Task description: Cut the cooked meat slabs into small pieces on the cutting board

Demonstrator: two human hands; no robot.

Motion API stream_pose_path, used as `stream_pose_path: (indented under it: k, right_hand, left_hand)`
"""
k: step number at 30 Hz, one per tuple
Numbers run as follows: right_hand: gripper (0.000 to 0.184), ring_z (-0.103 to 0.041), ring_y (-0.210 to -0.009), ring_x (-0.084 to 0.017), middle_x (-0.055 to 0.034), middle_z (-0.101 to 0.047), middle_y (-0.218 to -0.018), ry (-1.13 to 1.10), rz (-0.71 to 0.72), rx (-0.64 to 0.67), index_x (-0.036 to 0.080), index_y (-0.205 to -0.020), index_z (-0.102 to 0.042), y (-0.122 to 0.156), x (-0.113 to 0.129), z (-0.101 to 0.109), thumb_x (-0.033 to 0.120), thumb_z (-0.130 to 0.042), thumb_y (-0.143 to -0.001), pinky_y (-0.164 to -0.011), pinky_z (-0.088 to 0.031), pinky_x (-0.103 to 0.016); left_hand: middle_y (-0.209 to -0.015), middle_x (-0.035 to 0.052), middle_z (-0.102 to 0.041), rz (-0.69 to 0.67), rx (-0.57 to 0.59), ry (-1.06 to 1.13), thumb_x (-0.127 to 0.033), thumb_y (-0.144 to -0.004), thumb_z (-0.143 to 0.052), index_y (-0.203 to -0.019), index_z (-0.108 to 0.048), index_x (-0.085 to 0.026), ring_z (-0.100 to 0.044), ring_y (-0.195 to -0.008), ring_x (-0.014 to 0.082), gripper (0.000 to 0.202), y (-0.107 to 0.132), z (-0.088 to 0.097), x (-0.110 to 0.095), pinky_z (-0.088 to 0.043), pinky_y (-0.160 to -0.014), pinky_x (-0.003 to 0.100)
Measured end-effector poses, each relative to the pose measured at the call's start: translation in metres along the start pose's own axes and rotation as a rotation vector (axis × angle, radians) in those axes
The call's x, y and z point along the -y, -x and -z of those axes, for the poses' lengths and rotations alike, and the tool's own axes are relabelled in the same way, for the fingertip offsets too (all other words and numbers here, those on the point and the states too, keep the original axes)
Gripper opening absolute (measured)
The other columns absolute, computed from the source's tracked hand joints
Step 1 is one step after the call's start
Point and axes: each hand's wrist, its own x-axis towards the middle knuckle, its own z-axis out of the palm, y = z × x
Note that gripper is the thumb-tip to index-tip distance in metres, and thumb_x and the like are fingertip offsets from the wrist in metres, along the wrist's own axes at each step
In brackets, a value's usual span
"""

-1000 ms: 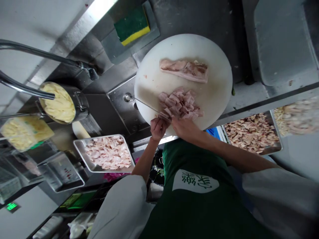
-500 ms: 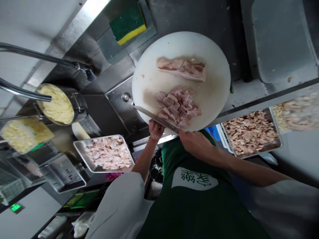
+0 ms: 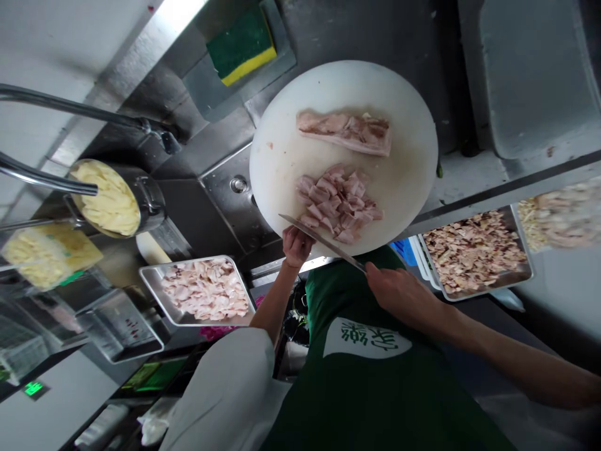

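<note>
A round white cutting board [image 3: 404, 188] lies on the steel counter. It carries a slab of raw pork [image 3: 345, 131] at the far side and a pile of cut pork pieces [image 3: 338, 203] nearer me. My right hand [image 3: 397, 291] grips the handle of a long knife [image 3: 322, 241]. The blade slants over the board's near edge, just below the pile. My left hand [image 3: 295, 244] is curled closed at the board's near rim, under the blade, apparently gripping the edge.
A steel tray of pale meat slices [image 3: 204, 291] sits lower left, and a tray of darker chopped meat [image 3: 474, 254] at right. A pot of yellow strips [image 3: 110, 200] and a faucet [image 3: 84, 109] are at left. A green-yellow sponge [image 3: 239, 44] lies beyond the board.
My right hand drew back from the meat pile toward my body, taking the knife right and off the board's left side. My left hand stayed at the rim.
</note>
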Motion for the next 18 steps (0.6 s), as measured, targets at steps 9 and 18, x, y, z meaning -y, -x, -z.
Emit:
stream_pose_path:
  k: [9,18]
  right_hand:
    - [0.034,-0.068,-0.090,-0.027,-0.0188,-0.071,-0.099,-0.013,0.146,-0.232,0.008,-0.118,-0.055,-0.094,0.033,0.040,0.013,-0.031,-0.094,-0.073,-0.046,-0.033]
    - [0.033,-0.069,-0.073,-0.025,-0.0140,-0.071,-0.080,0.058,0.095,-0.102,0.010,-0.113,-0.055,-0.029,0.019,0.018,0.007,-0.031,-0.090,-0.065,-0.044,-0.032]
  left_hand:
    - [-0.088,0.0097,-0.066,0.004,-0.057,-0.040,-0.028,-0.094,-0.049,-0.087,-0.065,-0.018,-0.064,-0.087,0.0186,0.020,-0.004,0.001,-0.006,-0.055,-0.077,0.035]
    - [-0.090,0.0119,-0.064,0.132,0.006,0.056,-0.041,-0.093,-0.052,-0.084,-0.065,-0.018,-0.060,-0.089,0.0220,0.028,0.014,-0.003,0.002,-0.049,-0.085,0.040]
